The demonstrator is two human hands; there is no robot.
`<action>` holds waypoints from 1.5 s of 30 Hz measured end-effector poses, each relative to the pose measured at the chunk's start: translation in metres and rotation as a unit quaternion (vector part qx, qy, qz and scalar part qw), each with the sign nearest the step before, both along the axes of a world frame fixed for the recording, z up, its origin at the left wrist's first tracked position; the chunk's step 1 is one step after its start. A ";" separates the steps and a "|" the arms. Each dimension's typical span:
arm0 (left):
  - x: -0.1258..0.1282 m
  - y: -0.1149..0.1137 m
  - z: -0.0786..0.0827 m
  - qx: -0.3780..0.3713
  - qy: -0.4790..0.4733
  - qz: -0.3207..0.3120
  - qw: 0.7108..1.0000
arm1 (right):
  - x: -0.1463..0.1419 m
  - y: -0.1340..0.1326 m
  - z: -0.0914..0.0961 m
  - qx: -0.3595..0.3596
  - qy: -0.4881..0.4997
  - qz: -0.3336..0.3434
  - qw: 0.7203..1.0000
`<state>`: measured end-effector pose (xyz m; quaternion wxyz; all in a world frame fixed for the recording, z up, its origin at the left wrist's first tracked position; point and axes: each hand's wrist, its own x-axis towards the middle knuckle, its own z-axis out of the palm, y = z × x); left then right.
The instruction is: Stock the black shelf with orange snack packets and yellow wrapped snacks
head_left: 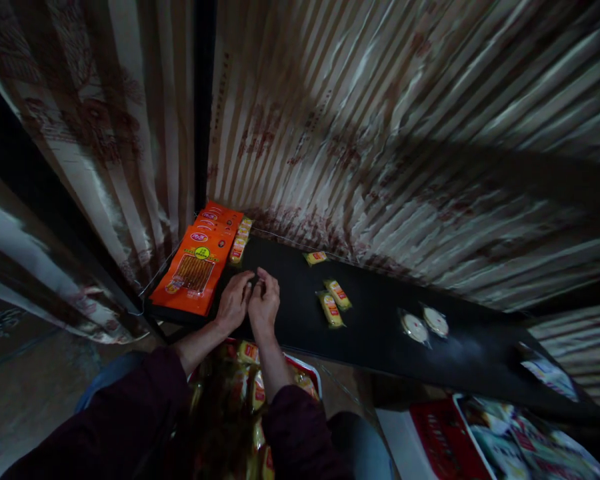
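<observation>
My left hand (pixel 234 301) and my right hand (pixel 265 303) are close together, low over the black shelf (pixel 290 313). Both have curled fingers pressed together, and whatever lies under or between them is hidden. To the left of my left hand is an overlapping row of orange snack packets (pixel 195 267), the front one with a clear window showing brown sticks. Beside these packets runs a short row of small yellow wrapped snacks (pixel 240 241). Right of my hands lie two yellow wrapped snacks (pixel 331 309) side by side, with another single yellow snack (pixel 315 257) farther back.
Two round white wrapped items (pixel 415 329) lie farther right, and a blue-white packet (pixel 549 375) near the shelf's right end. A box of yellow snacks (pixel 259 392) sits below my arms. A red carton (pixel 443 433) stands lower right. Patterned sheeting (pixel 330 167) walls the back.
</observation>
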<state>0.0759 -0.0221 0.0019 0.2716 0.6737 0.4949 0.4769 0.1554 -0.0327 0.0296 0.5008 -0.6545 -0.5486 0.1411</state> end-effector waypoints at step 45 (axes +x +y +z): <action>-0.010 -0.176 -0.079 -0.162 0.298 -0.055 0.939 | 0.029 -0.171 -0.101 -0.317 -0.128 0.079 0.936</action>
